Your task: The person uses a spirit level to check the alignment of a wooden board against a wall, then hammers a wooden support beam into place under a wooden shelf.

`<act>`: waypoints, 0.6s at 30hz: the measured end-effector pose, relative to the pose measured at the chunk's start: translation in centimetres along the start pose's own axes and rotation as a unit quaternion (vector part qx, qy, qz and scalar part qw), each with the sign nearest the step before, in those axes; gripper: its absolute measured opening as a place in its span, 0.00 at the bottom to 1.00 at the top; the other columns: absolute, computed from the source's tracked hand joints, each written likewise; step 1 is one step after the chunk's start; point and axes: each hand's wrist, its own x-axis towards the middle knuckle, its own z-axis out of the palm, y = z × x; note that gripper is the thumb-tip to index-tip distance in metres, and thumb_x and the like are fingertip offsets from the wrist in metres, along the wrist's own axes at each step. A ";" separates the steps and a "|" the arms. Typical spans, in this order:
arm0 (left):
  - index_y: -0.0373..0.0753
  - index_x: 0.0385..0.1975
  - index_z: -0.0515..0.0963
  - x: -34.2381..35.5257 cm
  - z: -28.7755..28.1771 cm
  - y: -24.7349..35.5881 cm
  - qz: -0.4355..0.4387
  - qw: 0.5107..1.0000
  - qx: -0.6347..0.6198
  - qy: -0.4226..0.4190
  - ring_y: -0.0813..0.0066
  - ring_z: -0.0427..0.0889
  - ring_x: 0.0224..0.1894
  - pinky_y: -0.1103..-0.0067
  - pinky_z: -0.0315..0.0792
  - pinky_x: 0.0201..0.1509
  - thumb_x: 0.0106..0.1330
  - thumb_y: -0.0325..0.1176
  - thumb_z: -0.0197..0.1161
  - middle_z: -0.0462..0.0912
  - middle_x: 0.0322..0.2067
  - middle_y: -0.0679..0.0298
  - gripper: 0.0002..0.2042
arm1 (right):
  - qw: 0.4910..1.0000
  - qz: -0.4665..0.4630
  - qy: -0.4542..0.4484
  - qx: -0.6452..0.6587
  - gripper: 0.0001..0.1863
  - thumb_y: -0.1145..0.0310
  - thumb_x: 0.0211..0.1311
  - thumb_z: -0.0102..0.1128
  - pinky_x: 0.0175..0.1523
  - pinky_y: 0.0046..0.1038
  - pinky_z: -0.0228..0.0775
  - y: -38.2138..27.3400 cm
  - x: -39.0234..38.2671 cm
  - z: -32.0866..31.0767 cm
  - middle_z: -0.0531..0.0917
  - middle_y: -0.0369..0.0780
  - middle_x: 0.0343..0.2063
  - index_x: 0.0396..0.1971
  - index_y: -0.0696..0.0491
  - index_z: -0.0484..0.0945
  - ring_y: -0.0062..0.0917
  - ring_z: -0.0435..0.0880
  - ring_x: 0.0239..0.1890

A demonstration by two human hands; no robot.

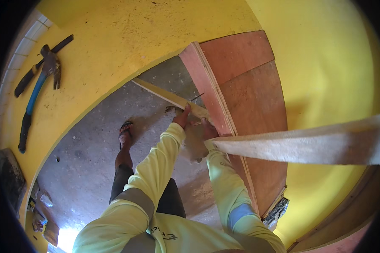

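A long pale wooden strip (158, 92) slants across the space beside a reddish plywood panel (251, 97). My left hand (183, 117) is closed around the strip, thumb on its upper side. My right hand (208, 129) grips near the strip's right end, against the panel's edge; some of its fingers are hidden. A thin dark nail-like rod (197, 97) shows just above the strip, near the panel. Over my right wrist lies the narrow end of a pale plank (299, 145), which widens toward the right rim; whether it touches the wrist I cannot tell.
On the yellow ledge (114, 46) at left lie a claw hammer (37, 90) with a blue and black handle and another dark-handled tool (40, 65). A yellow wall (325, 76) rises at right. My sandalled foot (125, 133) stands on the grey concrete floor (88, 143).
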 end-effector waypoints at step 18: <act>0.40 0.30 0.75 -2.7 1.3 4.1 -0.041 0.935 -0.201 -0.289 0.77 0.69 0.13 0.77 0.70 0.16 0.64 0.46 0.57 0.74 0.17 0.64 0.14 | 0.975 -0.012 0.115 -0.192 0.25 0.52 0.69 0.40 0.58 0.37 0.61 4.0 1.4 -1.2 0.75 0.54 0.49 0.51 0.58 0.71 0.41 0.74 0.53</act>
